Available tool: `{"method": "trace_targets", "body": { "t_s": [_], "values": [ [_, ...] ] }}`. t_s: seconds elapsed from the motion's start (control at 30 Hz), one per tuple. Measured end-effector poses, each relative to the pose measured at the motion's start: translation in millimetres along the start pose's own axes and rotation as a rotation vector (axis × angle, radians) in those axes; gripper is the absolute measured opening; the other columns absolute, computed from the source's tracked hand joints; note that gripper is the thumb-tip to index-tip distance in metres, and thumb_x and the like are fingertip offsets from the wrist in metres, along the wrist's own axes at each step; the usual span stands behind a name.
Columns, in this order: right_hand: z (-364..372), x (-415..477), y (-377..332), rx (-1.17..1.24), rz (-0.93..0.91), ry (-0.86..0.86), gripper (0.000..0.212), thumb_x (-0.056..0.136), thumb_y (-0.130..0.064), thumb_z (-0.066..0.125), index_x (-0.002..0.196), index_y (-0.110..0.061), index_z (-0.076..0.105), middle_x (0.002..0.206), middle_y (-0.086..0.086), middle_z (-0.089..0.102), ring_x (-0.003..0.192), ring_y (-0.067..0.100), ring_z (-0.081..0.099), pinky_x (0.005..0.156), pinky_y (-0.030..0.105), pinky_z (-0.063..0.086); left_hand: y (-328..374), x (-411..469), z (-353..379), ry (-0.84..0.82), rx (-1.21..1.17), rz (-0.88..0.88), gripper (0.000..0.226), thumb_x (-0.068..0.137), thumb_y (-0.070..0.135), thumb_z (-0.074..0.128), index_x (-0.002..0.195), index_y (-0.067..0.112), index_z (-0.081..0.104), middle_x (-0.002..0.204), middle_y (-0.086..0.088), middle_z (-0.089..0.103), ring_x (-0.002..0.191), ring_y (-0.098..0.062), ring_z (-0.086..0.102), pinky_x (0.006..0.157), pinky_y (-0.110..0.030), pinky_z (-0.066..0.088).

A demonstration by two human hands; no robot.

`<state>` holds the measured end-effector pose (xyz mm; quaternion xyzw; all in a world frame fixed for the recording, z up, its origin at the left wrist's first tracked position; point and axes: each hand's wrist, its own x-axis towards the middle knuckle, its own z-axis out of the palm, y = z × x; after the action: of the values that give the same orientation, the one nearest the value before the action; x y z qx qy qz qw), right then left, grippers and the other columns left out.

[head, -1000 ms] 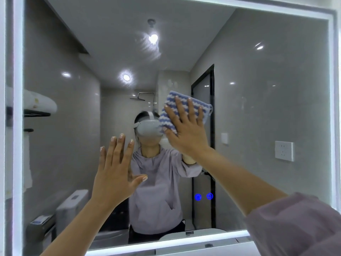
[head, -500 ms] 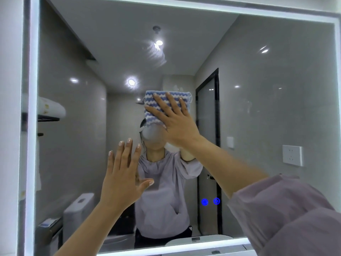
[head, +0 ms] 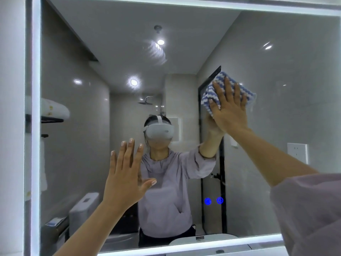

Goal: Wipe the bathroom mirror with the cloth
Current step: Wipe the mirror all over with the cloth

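One cloth (head: 207, 97) pressed to mirror (head: 286, 71), right hand (head: 229, 109).

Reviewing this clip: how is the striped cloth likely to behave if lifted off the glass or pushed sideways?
The cloth looks soft and floppy: its edges bunch around the flat right hand, so it would probably droop when lifted. It seems light, since pressure from an open hand alone pins it. Its nubby weave should slide easily over the smooth mirror.

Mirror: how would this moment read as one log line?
right hand: presses cloth flat on mirror | left hand: open, fingers spread | step: wiping
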<state>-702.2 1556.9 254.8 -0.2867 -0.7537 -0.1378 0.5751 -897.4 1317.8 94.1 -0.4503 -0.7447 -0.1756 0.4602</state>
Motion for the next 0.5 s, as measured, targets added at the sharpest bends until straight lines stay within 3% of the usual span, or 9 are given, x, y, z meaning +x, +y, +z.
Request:
{"method": "trace_targets", "body": {
  "t_s": [0.07,0.17,0.23,0.33,0.5],
  "values": [
    [2.9,0.0,-8.3,0.013,0.043,0.007,0.058,0.099,-0.051,0.021,0.15,-0.038,-0.005,0.16,-0.002,-0.013,0.146,0.025,-0.017,0.115,0.046,-0.014,0.7,0.6,-0.6,-0.013,0.011,-0.003,0.103,0.075,0.077,0.025,0.15,0.012,-0.005,0.157,-0.015,-0.012,0.145,-0.031,-0.015,0.118,-0.051,-0.003],
    [6.2,-4.5,-31.9,0.008,0.085,0.023,0.061,0.099,-0.052,0.018,0.151,-0.032,-0.006,0.16,0.002,-0.015,0.145,0.031,-0.018,0.115,0.052,-0.013,2.6,1.1,-1.0,-0.018,0.003,-0.01,0.107,0.076,0.073,0.044,0.149,0.01,-0.002,0.157,-0.015,-0.014,0.145,-0.03,-0.017,0.117,-0.052,-0.001],
    [9.8,-11.3,-53.0,-0.011,0.005,0.024,0.064,0.096,-0.054,0.014,0.152,-0.029,-0.007,0.16,0.005,-0.016,0.144,0.032,-0.018,0.114,0.053,-0.015,2.8,0.9,-0.5,-0.014,0.001,-0.013,0.108,0.076,0.073,0.046,0.15,0.011,-0.003,0.157,-0.015,-0.013,0.145,-0.031,-0.016,0.118,-0.052,-0.002],
    [17.4,-17.0,-92.0,-0.051,-0.172,-0.001,0.062,0.098,-0.053,0.014,0.15,-0.03,-0.011,0.159,0.004,-0.018,0.143,0.033,-0.02,0.111,0.053,-0.019,1.8,0.2,-0.2,0.001,0.014,-0.002,0.102,0.076,0.076,0.028,0.15,0.013,-0.005,0.158,-0.016,-0.009,0.145,-0.031,-0.013,0.117,-0.049,-0.004],
    [26.3,-12.8,-155.2,-0.096,-0.417,-0.057,0.062,0.099,-0.051,0.022,0.152,-0.031,-0.004,0.159,0.003,-0.016,0.144,0.032,-0.02,0.106,0.048,-0.029,0.8,0.6,2.2,0.007,0.029,-0.001,0.102,0.075,0.076,0.025,0.15,0.01,0.005,0.159,-0.017,-0.003,0.146,-0.032,-0.006,0.116,-0.048,-0.003]
  ]
}}
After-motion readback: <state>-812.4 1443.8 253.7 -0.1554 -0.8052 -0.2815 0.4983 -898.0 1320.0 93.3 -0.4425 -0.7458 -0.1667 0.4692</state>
